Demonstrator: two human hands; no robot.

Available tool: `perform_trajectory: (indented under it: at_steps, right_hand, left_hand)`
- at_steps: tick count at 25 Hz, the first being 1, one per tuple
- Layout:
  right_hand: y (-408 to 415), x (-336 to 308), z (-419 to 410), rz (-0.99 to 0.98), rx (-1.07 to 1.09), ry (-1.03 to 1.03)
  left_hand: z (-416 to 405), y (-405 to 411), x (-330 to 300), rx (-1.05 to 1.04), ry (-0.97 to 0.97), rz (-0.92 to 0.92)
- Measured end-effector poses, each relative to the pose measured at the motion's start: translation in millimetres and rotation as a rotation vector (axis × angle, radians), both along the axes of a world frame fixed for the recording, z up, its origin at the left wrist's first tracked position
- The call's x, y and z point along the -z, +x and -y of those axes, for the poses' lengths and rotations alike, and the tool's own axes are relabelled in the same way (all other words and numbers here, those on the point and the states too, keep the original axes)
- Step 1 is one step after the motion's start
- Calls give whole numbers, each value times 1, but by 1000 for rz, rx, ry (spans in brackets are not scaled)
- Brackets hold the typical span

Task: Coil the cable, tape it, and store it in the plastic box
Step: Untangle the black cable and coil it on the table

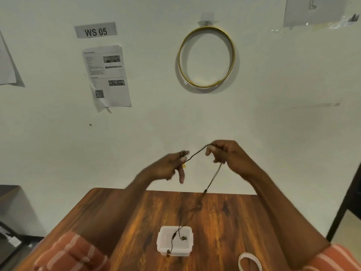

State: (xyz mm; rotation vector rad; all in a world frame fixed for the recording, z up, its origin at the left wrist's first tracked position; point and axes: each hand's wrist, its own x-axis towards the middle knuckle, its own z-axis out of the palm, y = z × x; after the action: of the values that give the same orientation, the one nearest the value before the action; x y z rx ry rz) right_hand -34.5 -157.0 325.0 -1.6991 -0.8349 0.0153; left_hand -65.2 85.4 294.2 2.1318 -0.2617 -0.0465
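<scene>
Cable: thin black cable (195, 155) stretching between both raised hands, then trailing down toward 6 o'clock, its ends dangling at the box.
Left hand (168, 166): pinching one cable end, index finger pointing down.
Right hand (226, 153): gripping the cable at its bend.
Box: small translucent plastic box (175, 241) sitting open on the brown wooden table (121, 216).
Tape: white tape roll (249, 261) lying at 4 o'clock of the box.

A numbered workstation in a lab or training room: a wooden bench (121, 212) stands against a plain white wall. Above the bench a printed sign (95, 30) reads "WS 05", an instruction sheet (106, 75) with a QR code is taped below it, and a brass hoop (207, 56) hangs right of that.
</scene>
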Motion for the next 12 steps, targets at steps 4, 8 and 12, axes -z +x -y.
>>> perform_trajectory:
  at_steps: [4,8,12]
  right_hand:
    - [27,-5,-15,-130,-48,125]
    - [37,27,-37,-280,-65,191]
    - [4,69,-49,-276,-111,88]
  left_hand:
    - [34,-24,27,280,-692,-189]
    - [49,-35,-4,400,-1139,-112]
    - [40,-17,-71,96,-1305,181]
